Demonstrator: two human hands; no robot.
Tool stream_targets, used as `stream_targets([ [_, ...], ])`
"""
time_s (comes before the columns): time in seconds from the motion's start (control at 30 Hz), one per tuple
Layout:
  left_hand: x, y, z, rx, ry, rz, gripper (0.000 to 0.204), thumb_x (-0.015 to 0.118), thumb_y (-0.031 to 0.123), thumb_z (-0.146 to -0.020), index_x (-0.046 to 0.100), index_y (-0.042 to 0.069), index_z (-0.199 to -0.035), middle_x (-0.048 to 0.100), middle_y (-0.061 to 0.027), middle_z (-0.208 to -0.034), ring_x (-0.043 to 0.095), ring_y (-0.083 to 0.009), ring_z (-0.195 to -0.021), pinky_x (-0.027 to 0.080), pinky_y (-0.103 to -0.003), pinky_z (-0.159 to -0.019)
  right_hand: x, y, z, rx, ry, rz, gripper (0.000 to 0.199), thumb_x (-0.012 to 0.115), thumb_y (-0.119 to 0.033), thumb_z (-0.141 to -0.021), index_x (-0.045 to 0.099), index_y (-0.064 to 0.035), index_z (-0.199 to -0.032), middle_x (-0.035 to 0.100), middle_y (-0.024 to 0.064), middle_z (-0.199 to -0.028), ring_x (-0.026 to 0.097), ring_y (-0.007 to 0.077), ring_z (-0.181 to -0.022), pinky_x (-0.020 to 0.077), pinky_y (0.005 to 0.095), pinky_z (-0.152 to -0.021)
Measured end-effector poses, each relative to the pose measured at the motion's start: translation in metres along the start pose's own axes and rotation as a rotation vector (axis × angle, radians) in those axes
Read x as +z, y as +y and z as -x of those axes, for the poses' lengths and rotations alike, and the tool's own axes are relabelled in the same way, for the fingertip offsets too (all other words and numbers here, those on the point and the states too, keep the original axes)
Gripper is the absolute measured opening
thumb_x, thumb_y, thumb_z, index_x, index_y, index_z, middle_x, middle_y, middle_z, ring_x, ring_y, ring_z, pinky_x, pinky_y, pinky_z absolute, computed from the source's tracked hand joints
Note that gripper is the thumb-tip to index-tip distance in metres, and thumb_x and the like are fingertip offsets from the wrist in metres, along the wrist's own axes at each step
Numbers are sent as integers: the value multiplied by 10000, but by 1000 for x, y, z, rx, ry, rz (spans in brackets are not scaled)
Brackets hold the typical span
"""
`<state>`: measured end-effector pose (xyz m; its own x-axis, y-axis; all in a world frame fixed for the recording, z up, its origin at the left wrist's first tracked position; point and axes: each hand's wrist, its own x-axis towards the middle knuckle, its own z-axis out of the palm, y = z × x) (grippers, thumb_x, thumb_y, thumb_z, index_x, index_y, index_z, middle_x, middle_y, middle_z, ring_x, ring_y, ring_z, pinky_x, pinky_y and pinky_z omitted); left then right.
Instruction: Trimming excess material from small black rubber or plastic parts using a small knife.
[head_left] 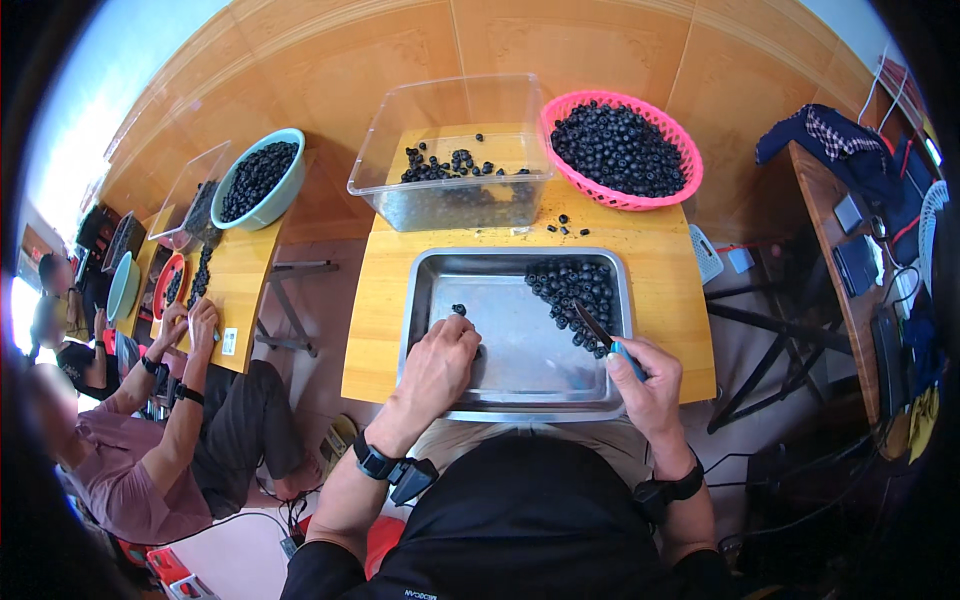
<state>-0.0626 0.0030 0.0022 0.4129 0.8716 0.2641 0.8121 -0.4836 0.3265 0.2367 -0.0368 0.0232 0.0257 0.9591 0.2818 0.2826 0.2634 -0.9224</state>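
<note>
Evidently kept aside, dark round pieces [578, 285] crowd the right side of the metal tray [520, 365], perhaps leaving working room. The right hand [648, 390] grips a knife [613, 346] by its blue handle; the left hand's [438, 362] fingers curl downward, any grip hidden. Beyond, a clear bin [450, 208] and pink basket [692, 172] probably sit for easy reach.

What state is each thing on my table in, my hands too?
Tray: partly filled, dark pieces gathered right
Knife: blade bare
Right hand: closed around knife
Left hand: fingers curled, grip hidden
Clear box: open, partly filled
Pink basket: heaped full
</note>
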Motion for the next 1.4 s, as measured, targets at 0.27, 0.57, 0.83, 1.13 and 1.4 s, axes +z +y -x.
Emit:
stream_targets([
  [0.27, 0, 40, -21, 107, -90, 94, 168, 664, 53, -867, 679, 23, -1032, 666, -141, -1066, 675, -350, -977, 588, -437, -796, -12, 3, 7, 63, 52, 19, 344, 763, -242, -952, 741, 76, -1082, 688, 88, -843, 598, 128, -748, 468, 279, -670],
  [0.57, 45, 72, -65, 215, -171, 115, 183, 666, 120, -931, 703, 39, -1091, 651, -144, -1032, 668, -341, -973, 594, -453, -777, -17, 4, 13, 35, 80, 24, 351, 754, -261, -954, 743, 71, -1070, 623, 57, -775, 549, 118, -701, 426, 282, -626],
  [0.83, 62, 69, -70, 274, -200, 57, 150, 659, 107, -918, 697, 40, -1047, 641, -153, -957, 677, -347, -922, 589, -459, -769, -22, 10, 20, 38, 101, 34, 376, 752, -292, -956, 744, 70, -1058, 578, 41, -737, 521, 118, -675, 403, 296, -604],
  [1.13, 48, 64, -53, 172, -127, 493, 212, 680, 48, -930, 744, 24, -1131, 704, -178, -994, 714, -378, -895, 583, -414, -799, -22, 12, 20, 35, 105, 6, 363, 760, -290, -960, 751, 60, -1056, 555, 23, -715, 502, 102, -669, 377, 285, -589],
  [1.4, 37, 58, -43, -294, -328, 994, 201, 678, 116, -1019, 743, 11, -1177, 743, -57, -952, 688, -124, -866, 559, -284, -795, -18, 8, 20, 74, 25, -7, 339, 758, -244, -964, 738, 69, -1094, 649, 61, -821, 560, 114, -731, 441, 275, -652],
])
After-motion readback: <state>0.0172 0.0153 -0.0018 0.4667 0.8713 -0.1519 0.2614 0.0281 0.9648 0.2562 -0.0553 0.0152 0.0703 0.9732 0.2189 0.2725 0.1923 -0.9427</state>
